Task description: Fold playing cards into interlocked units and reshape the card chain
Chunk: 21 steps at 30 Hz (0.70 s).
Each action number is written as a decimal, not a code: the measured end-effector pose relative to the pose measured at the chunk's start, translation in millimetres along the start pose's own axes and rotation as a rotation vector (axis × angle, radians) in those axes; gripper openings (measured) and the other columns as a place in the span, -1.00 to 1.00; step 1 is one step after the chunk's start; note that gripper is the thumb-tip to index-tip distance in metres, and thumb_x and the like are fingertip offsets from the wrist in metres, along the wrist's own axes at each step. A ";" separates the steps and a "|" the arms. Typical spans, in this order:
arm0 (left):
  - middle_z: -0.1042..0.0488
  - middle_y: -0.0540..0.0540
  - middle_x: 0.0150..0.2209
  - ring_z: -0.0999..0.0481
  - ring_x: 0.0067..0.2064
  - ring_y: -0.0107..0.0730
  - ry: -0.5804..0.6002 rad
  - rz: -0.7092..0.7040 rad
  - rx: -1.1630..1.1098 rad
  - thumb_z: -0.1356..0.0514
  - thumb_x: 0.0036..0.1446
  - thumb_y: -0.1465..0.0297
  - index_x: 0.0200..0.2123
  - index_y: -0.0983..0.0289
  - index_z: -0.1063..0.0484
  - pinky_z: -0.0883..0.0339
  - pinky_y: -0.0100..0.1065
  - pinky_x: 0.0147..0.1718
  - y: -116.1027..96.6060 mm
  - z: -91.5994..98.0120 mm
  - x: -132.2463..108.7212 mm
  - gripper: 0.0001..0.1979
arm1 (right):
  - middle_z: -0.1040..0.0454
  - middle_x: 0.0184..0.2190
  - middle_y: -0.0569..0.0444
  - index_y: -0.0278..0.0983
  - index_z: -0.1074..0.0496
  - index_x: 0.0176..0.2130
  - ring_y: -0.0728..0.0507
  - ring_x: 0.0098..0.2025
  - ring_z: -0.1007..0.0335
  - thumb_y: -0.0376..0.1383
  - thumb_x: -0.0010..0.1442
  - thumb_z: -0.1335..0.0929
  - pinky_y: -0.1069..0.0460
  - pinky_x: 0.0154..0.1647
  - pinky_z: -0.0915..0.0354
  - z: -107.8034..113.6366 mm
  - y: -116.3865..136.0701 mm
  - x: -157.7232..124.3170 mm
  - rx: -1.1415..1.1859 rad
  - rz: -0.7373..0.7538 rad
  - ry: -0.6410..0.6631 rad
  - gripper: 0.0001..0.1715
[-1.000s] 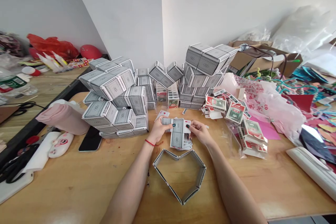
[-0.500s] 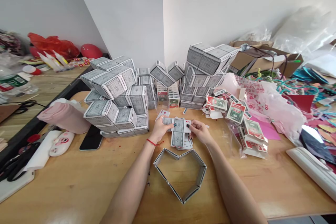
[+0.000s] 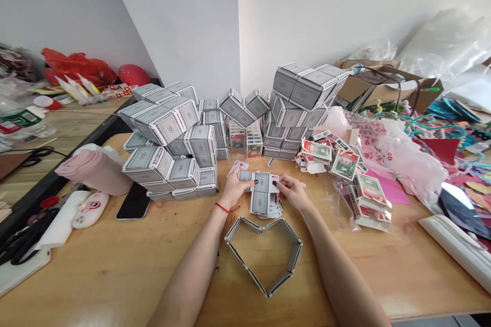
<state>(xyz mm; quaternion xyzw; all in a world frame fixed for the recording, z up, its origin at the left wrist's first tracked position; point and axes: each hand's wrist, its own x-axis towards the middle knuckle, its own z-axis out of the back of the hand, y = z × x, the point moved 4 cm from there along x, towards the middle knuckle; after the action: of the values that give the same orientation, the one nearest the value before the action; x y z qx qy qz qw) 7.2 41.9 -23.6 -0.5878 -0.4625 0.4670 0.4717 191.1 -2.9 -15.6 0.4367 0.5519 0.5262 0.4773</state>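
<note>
My left hand and my right hand both pinch a crossed pair of playing cards held just above the wooden table. The cards show grey patterned backs, and a red 2 shows at the right end. Under them lies a small pile of loose cards. Close to me stands a heart-shaped frame made of folded cards set on edge.
Stacks of card cubes rise at the back left, and a taller stack of card cubes stands behind. Card boxes lie scattered at right beside a pink plastic bag. A phone, a pink roll and scissors lie at left.
</note>
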 end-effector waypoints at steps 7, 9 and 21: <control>-0.36 -0.07 -0.50 -0.34 -0.49 -0.58 0.036 0.034 -0.071 -0.33 -0.37 0.49 -0.40 0.31 -0.27 -0.24 -0.48 -0.44 -0.3 -1.6 -1.3 -0.62 | -0.34 -0.70 0.22 -0.24 -0.22 -0.45 0.00 -0.71 -0.26 -0.05 0.01 -0.33 0.11 -0.71 -0.20 -1.5 1.1 -0.8 0.113 -0.022 -0.012 -0.67; -0.35 -0.08 -0.51 -0.35 -0.50 -0.57 0.068 0.071 -0.121 -0.34 -0.36 0.47 -0.38 0.31 -0.26 -0.25 -0.47 -0.45 0.9 -4.7 -2.4 -0.60 | -0.34 -0.67 0.21 -0.25 -0.24 -0.43 0.02 -0.71 -0.24 -0.05 -0.01 -0.34 0.12 -0.70 -0.20 -2.6 1.9 -1.2 0.141 -0.022 -0.022 -0.67; -0.36 -0.08 -0.46 -0.39 -0.50 -0.55 0.160 0.215 -0.288 -0.34 -0.39 0.49 -0.36 0.27 -0.21 -0.29 -0.47 -0.51 -6.7 -14.6 -11.4 -0.55 | -0.34 -0.63 0.17 -0.27 -0.31 -0.40 0.04 -0.69 -0.18 -0.07 -0.07 -0.39 0.12 -0.71 -0.17 -2.2 -2.6 -3.6 0.226 0.000 -0.056 -0.66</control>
<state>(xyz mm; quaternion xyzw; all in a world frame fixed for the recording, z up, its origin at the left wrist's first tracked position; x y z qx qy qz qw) 19.3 29.7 -14.0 -0.7305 -0.4198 0.3955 0.3656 189.6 -7.0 -17.9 0.5025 0.5941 0.4481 0.4402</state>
